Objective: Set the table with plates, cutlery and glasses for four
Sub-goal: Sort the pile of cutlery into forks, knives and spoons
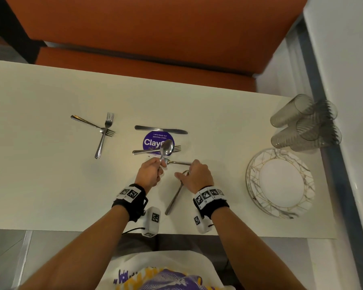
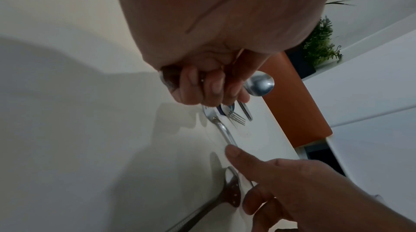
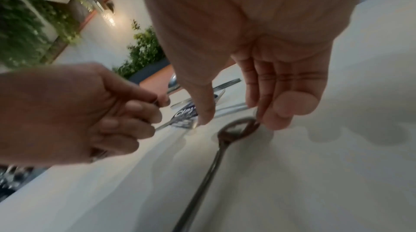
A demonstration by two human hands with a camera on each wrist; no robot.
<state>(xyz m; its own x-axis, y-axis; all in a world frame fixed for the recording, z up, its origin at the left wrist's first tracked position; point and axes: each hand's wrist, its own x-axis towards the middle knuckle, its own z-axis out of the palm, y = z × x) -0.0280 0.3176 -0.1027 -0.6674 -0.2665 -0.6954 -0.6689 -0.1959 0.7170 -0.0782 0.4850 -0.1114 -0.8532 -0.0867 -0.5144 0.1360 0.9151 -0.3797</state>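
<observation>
My left hand (image 1: 158, 165) grips the handle of a steel spoon (image 1: 167, 147), its bowl raised above the purple sticker; the left wrist view shows that bowl (image 2: 259, 83) beyond the curled fingers (image 2: 213, 90). A second spoon (image 1: 177, 163) lies crosswise on the white table (image 1: 50, 185) between my hands. My right hand (image 1: 186, 169) hovers with relaxed fingers, one fingertip (image 2: 233, 153) touching that spoon's handle end. A third spoon (image 3: 236, 130) lies under the right palm, handle toward me. The plate stack (image 1: 281, 183) and tumblers (image 1: 302, 122) stand at the right.
A fork (image 1: 155, 151) lies across the purple sticker (image 1: 153, 141), with a knife (image 1: 160, 129) just beyond it. Two crossed forks (image 1: 105, 132) lie to the left. An orange bench (image 1: 155, 38) runs along the table's far side; a wall closes the right.
</observation>
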